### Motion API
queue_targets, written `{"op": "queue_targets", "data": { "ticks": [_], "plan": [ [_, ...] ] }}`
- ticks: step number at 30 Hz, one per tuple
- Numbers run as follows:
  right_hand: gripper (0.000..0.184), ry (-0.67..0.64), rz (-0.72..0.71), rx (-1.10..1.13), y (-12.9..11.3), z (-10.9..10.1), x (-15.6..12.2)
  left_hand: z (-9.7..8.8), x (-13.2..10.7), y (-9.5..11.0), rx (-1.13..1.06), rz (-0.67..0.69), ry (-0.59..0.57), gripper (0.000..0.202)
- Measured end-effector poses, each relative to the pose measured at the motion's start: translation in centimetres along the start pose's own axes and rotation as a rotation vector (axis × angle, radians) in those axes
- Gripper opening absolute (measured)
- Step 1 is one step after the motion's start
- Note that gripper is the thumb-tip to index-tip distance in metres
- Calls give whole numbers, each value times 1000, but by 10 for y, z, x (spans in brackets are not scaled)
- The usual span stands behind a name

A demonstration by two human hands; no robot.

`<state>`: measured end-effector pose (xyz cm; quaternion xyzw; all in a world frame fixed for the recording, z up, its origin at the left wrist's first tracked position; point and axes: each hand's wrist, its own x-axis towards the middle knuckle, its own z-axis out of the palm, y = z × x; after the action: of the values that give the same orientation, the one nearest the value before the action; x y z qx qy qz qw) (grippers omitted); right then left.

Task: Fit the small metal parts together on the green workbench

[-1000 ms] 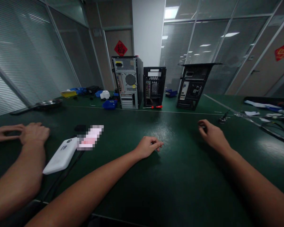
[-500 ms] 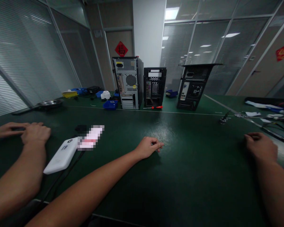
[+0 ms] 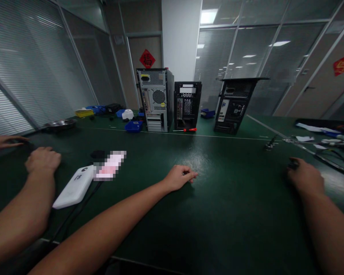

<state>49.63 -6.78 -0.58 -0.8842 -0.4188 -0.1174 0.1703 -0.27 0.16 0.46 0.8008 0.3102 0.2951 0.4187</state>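
My left hand point(image 3: 180, 178) rests on the green tabletop point(image 3: 218, 217) near the middle, its fingers curled in and the thumb close to them. Whether something small lies in that closed hand is hidden. On the right, my right hand point(image 3: 306, 175) is closed above the table, with a dark patch or small dark thing at its fingertips that I cannot make out. Left of my left forearm lies a white power bank point(image 3: 74, 187) with a black cable, beside a blurred-out pink and white rectangle point(image 3: 111, 164).
Three computer cases stand across the back: a grey one point(image 3: 157, 99), a black open one point(image 3: 187, 107) and a tilting black one point(image 3: 233, 107). A red screwdriver point(image 3: 189, 130) lies before them. Another person's hands point(image 3: 43, 162) are at left. Cables point(image 3: 335, 162) lie far right.
My right hand has shifted a little to the left and up. My left hand stays in place. The other person's hands have moved apart, one going up and left.
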Motion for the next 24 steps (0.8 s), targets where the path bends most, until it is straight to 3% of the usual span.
{"op": "queue_targets", "data": {
  "ticks": [4,9,14,18,24],
  "plan": [
    [54,30,-213,-1,-52,-14,-17,0,0,0,38,-15,21,33],
    [57,5,-583,73,-143,-26,-56,-1,0,-3,59,9,142,29],
    [48,-105,-1192,325,-215,-44,-121,-2,0,-1,53,10,164,34],
    [51,-150,-1380,364,-239,-51,-155,-1,0,-1,41,47,129,24],
    [54,-130,-1412,338,-237,-43,-152,1,-1,0,91,49,62,17]
  ]
}}
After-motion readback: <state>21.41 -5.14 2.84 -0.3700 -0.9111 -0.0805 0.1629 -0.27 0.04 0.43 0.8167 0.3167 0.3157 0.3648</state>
